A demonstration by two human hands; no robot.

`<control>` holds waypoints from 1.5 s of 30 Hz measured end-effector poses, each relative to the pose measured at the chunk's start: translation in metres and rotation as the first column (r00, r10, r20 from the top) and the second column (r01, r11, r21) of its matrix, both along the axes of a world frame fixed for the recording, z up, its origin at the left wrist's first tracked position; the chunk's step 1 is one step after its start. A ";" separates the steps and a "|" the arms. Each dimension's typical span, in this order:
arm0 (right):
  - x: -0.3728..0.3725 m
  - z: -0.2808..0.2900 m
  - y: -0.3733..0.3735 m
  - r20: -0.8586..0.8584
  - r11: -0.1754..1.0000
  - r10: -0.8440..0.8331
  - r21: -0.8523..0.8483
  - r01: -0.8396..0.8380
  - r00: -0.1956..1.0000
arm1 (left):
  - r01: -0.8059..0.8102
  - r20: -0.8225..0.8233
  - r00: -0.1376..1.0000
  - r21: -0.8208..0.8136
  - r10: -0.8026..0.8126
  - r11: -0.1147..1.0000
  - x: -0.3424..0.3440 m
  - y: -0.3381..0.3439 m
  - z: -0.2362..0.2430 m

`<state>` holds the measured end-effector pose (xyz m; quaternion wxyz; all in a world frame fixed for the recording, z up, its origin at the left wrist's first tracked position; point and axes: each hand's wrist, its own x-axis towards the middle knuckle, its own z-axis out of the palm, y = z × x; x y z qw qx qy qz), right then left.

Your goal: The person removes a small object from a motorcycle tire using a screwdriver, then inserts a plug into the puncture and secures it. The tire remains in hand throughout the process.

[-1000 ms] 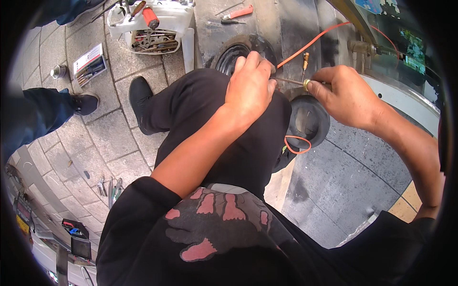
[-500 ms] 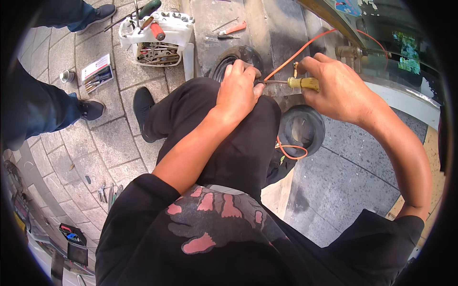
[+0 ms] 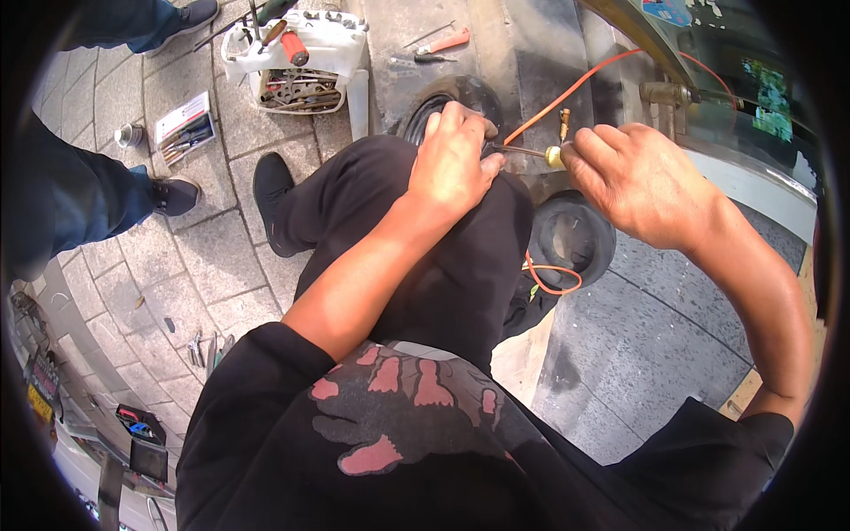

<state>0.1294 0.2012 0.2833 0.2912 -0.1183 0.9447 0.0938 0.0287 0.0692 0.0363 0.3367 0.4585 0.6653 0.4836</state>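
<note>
My right hand (image 3: 642, 181) is wrapped around the yellow handle of a screwdriver (image 3: 555, 157). Its thin metal shaft runs left to the fingertips of my left hand (image 3: 456, 159). That hand rests over my raised knee with fingers curled and thumb pressed in; what it grips, if anything, is hidden. Behind it, partly covered, is a round black ribbed object (image 3: 434, 111). An orange hose (image 3: 567, 93) slants up and right from near the fingers. A brass-coloured fitting (image 3: 565, 122) stands just above the screwdriver.
Beyond my left hand lie an orange-handled cutter (image 3: 447, 41) and a white toolbox (image 3: 332, 57) full of tools. A black round basin-like object (image 3: 580, 239) sits right of my knee, beside an orange hose loop (image 3: 562, 290). Another person's shoe (image 3: 177, 196) stands at left, near a flat tool pack (image 3: 186, 133).
My right hand has closed further over the screwdriver's handle, hiding most of it, and has turned knuckles-up. My left hand stays at the shaft's tip. The whole view has shifted slightly.
</note>
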 end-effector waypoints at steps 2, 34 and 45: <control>-0.002 -0.002 0.000 0.016 0.998 0.053 0.042 -0.054 0.998 | -0.002 0.010 1.000 0.007 0.002 1.000 0.004 0.000 -0.002; -0.009 -0.008 -0.003 0.038 0.984 0.132 0.111 -0.136 0.990 | -0.002 -0.010 1.000 0.062 0.003 0.998 0.009 0.000 -0.005; -0.008 -0.026 -0.001 0.079 0.772 -0.633 -0.016 0.636 0.770 | -0.009 -0.006 1.000 0.036 0.009 0.999 0.015 0.006 -0.008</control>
